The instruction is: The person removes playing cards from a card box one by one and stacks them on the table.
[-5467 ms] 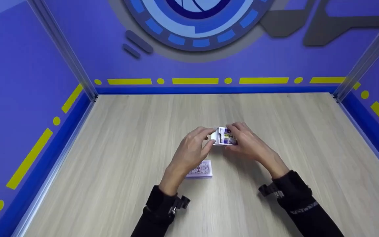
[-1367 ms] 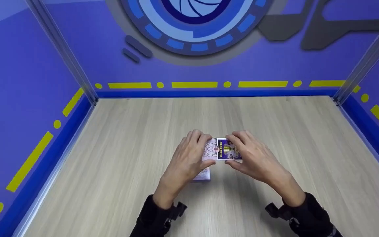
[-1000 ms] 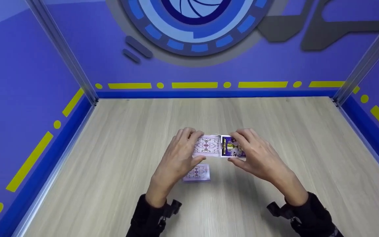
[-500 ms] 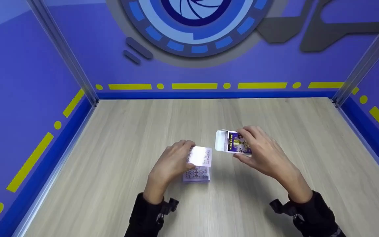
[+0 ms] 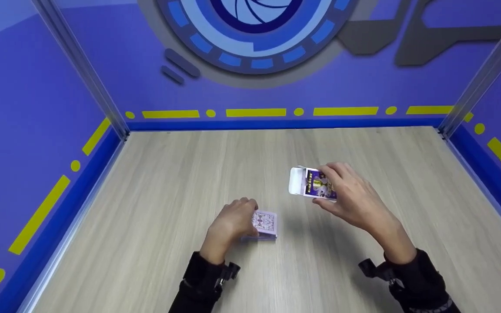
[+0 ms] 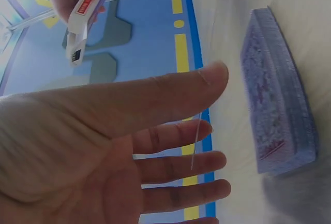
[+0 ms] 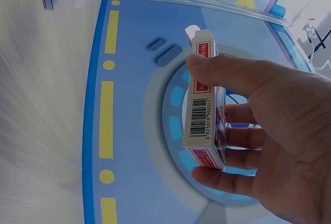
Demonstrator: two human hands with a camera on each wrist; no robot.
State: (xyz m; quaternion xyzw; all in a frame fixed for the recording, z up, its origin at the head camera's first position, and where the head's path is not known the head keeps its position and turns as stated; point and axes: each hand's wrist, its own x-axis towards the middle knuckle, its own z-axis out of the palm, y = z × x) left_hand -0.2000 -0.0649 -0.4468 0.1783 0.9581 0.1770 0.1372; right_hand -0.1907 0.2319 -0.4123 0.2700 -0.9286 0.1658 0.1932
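My left hand (image 5: 233, 219) pinches a thin playing card (image 6: 195, 144) by its edges, between thumb and fingers. In the head view this card lies over the deck of cards (image 5: 268, 238) and hides most of it; the left wrist view shows the card edge-on, with a gap to the deck (image 6: 274, 94) on the table. My right hand (image 5: 355, 198) grips a small card box (image 5: 320, 183), purple with a picture on its face, up off the table. Its white flap (image 5: 296, 180) hangs open toward the left. A barcode and red labels show on the box's side (image 7: 201, 115) in the right wrist view.
A pale wood-grain table (image 5: 168, 182) lies under both hands. Blue printed walls (image 5: 250, 95) with yellow marks close it in at the back and both sides. Metal posts (image 5: 81, 65) stand at the back corners.
The left hand has drawn the card out of the open box and carried it left and down over the deck. The right hand has moved the box slightly right and up.
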